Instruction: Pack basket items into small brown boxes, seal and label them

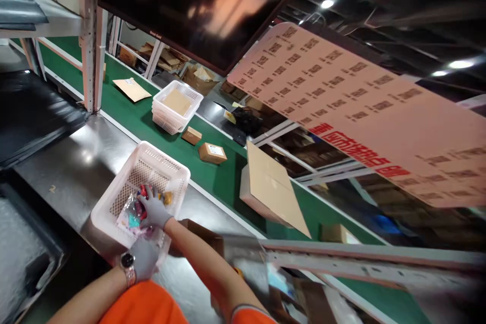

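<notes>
A: Entry, head view. Right hand [154, 210], grey-gloved, is down inside the white perforated basket [172, 169]. Its fingers [146, 195] are curled shut on small packaged goods [132, 215]: clear wrap, with red and teal showing through.

B: Left hand?

A: Left hand [144, 258], also gloved, with a wristwatch [127, 261] on the wrist, sits at the basket's near edge. It seems to press or hold that rim, probably steadying the light basket while the other hand digs in. Whether its fingers are closed around the rim or just resting flat, I cannot tell; the hand is seen from behind.

B: Where does the basket stand?

A: On the steel desk [87, 157], just beside the green conveyor belt [220, 177], near enough to reach both. An open brown carton [201, 235] lies under the right forearm, touching or nearly touching the basket's right side.

B: On the belt?

A: A stack of like white baskets [159, 111] with a tan packet inside, two small cardboard boxes [211, 153], a flat padded envelope [131, 89], and a larger white box with its cardboard flap [273, 187] raised. All lie well apart from the hands.

B: Overhead?

A: A dark monitor [197, 5], and a pink sheet of printed labels [360, 106] hanging at an angle, blurred.
</notes>
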Demonstrator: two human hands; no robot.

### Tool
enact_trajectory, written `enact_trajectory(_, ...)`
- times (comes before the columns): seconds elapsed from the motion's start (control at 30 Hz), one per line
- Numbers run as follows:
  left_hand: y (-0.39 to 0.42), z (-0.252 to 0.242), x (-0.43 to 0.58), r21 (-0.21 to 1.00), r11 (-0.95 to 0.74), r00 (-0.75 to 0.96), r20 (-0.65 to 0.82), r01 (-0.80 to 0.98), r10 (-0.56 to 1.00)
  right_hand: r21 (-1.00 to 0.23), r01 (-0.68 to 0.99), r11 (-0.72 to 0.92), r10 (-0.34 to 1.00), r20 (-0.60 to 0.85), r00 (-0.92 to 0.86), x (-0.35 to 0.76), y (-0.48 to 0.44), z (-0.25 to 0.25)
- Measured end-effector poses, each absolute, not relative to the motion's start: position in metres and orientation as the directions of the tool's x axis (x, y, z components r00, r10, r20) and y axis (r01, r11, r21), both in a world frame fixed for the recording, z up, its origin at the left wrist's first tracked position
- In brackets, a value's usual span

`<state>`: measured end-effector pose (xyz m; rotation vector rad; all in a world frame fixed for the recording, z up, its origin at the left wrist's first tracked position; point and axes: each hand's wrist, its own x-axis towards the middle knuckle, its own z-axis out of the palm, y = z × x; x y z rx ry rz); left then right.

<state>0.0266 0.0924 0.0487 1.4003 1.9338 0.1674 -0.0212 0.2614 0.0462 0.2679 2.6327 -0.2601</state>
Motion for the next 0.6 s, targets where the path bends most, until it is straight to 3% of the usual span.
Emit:
enact_trajectory(0.33,0.092,0.080,0.020,0.474,0.429,-0.155,-0.513,0.769,0.844,-0.226,0.320,0.920,0.259,-0.262,-0.930,-0.027,0.285,0.046)
enact_trajectory(0.6,0.082,0.090,0.001,0.547,0.471,-0.254,-0.427,0.692,0.868,-0.495,0.209,0.843,0.297,0.106,-0.949,-0.023,0.313,0.090)
